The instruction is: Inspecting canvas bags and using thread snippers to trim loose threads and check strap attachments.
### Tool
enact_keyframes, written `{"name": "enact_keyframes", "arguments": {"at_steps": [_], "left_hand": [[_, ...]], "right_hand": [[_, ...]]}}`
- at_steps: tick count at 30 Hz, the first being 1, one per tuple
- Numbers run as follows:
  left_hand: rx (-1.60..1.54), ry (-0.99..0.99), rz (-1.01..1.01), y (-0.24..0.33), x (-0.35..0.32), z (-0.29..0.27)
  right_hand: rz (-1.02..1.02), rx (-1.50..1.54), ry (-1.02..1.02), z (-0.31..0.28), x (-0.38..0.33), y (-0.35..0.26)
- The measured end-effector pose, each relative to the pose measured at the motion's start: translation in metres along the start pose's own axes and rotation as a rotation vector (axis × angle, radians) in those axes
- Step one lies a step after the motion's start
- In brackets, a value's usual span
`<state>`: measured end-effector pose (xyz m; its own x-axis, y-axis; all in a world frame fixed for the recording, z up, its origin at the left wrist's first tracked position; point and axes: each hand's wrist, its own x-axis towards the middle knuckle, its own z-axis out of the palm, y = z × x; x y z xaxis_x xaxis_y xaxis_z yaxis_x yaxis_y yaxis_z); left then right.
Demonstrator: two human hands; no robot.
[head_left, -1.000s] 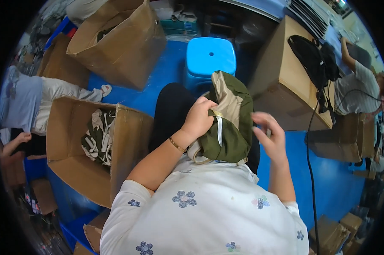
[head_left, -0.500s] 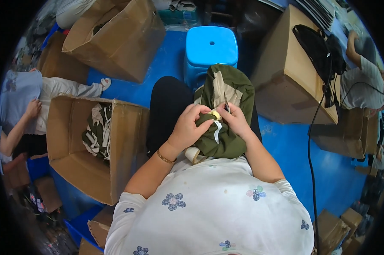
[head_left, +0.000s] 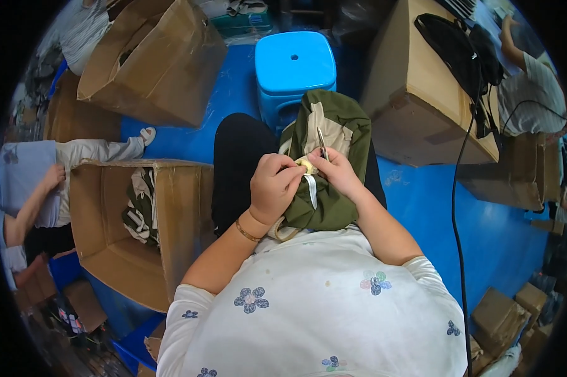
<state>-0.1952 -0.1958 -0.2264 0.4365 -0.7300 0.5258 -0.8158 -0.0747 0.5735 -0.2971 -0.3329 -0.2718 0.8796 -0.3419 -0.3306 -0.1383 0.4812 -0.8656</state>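
Observation:
An olive-green and beige sewn cloth piece (head_left: pixel 346 119) lies across my lap. At its near part, my left hand (head_left: pixel 272 190) is closed, its thumb and fingertips pinching the cloth beside a small pale-yellow part (head_left: pixel 306 166). A white ribbon-like strip (head_left: pixel 311 191) hangs below that spot. In my right hand (head_left: pixel 340 173) is a small pair of metal scissors (head_left: pixel 322 142), its blades pointing away from me. The right thumb and fingertips also touch the yellow part. The fingers partly hide what is between them.
An open carton (head_left: pixel 117 251) with green and beige cloth stands at my left. Another carton (head_left: pixel 164 69) is behind it. Ahead is a blue stool (head_left: pixel 296 63). A large carton (head_left: pixel 415 107) bears a black bag (head_left: pixel 447 53); a black cable (head_left: pixel 457 239) hangs at right. Other people sit on both sides.
My left hand has curled in more and its fingertips have drawn toward the right hand. The scissors have shifted slightly left with the right hand. The whole view has shifted a little.

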Motion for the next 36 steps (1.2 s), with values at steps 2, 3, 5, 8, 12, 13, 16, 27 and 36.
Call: {"name": "enact_keyframes", "arguments": {"at_steps": [2, 3, 5, 8, 12, 13, 16, 27, 36], "left_hand": [[-0.144, 0.109, -0.068, -0.001, 0.000, -0.008], [-0.142, 0.206, -0.137, -0.003, 0.002, -0.015], [-0.027, 0.247, -0.304, -0.022, 0.000, -0.035], [-0.035, 0.144, -0.411, -0.026, 0.006, -0.037], [-0.176, -0.319, -0.231, 0.001, 0.018, -0.026], [-0.295, -0.395, -0.315, -0.001, 0.014, -0.020], [-0.302, -0.348, -0.389, -0.012, 0.001, -0.009], [-0.397, -0.357, -0.432, -0.016, -0.005, -0.006], [-0.698, 0.418, -0.658, -0.010, -0.011, -0.079]], "right_hand": [[-0.006, 0.030, -0.003, -0.002, 0.002, 0.003], [0.013, 0.025, 0.014, -0.004, 0.003, 0.004], [0.033, 0.025, 0.035, -0.003, 0.003, 0.005], [0.071, 0.055, 0.050, -0.001, 0.007, 0.004], [0.075, 0.096, 0.015, 0.001, 0.009, 0.003], [0.073, 0.113, 0.015, 0.001, 0.008, 0.002], [0.047, 0.114, 0.112, 0.004, 0.003, 0.010], [-0.441, -0.402, 0.152, 0.006, -0.010, -0.007], [-0.549, -0.197, 0.525, -0.045, -0.025, -0.011]]}}
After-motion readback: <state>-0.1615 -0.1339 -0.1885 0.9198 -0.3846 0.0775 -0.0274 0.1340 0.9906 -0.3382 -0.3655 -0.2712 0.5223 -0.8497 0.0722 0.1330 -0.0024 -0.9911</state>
